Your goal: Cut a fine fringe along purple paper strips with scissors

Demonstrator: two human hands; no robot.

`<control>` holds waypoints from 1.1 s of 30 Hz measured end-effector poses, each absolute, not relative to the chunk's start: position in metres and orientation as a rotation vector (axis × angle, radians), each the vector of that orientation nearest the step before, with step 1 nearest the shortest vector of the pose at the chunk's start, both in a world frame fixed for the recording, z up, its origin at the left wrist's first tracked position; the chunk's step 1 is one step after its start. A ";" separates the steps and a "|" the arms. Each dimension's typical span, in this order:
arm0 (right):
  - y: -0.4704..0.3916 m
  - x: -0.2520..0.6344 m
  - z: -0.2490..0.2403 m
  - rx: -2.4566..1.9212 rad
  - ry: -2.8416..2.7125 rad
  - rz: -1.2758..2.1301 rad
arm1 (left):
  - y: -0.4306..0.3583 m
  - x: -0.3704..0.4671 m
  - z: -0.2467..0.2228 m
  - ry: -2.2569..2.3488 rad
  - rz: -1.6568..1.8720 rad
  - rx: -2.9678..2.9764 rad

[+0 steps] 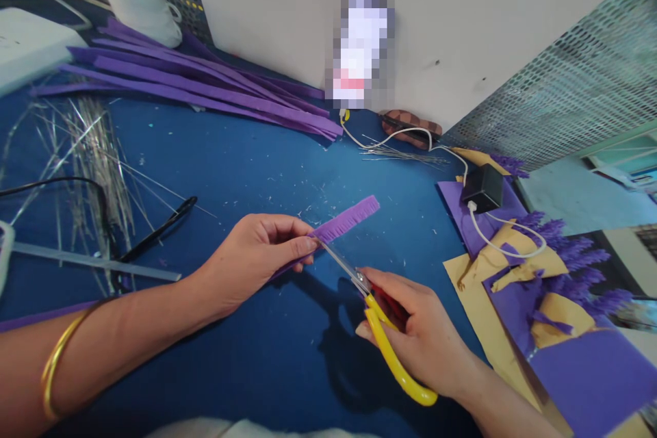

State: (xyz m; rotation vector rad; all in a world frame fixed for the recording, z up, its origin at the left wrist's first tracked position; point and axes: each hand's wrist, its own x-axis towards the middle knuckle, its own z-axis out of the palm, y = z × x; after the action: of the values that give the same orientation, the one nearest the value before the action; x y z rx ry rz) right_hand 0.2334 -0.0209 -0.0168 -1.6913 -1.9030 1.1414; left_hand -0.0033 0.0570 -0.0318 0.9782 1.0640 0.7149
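Note:
Between the thumb and fingers of my left hand [274,243] is a purple paper strip [349,219]. Fine cuts fringe the part of it that sticks out past the fingertips toward the upper right. My right hand [418,328] is closed around scissors [393,349] with yellow-coated handles. Their blades point up and left and meet the lower edge of the strip close to my left thumb. Whether the blade tips are apart cannot be made out. The rest of the strip passes beneath my left hand, partly hidden by the forearm.
Long purple strips [205,89] lie at the back left, near a white shoe-shaped cup [136,3]. Thin metal wires [97,150] and a glue stick [97,259] are at left. A phone [359,48] leans behind, its cable running to a black adapter [482,188]. Wrapped purple flowers [569,260] lie right.

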 end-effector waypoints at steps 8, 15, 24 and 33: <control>-0.022 0.235 -0.016 -1.684 -1.935 1.142 | 0.057 -0.003 -0.028 1.080 0.708 1.009; -0.020 0.233 -0.015 -1.670 -1.957 1.121 | 0.057 -0.003 -0.028 1.080 0.705 1.015; -0.021 0.235 -0.019 -1.596 -1.980 1.091 | 0.058 -0.001 -0.027 1.077 0.700 0.987; -0.021 0.236 -0.020 -1.598 -1.984 1.100 | 0.058 -0.002 -0.027 1.084 0.703 0.947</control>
State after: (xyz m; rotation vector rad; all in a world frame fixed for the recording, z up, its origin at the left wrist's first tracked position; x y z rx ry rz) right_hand 0.2360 -0.0212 -0.0199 -1.5982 -1.9839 1.1005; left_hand -0.0019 0.0576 -0.0272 0.9475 1.0842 0.7029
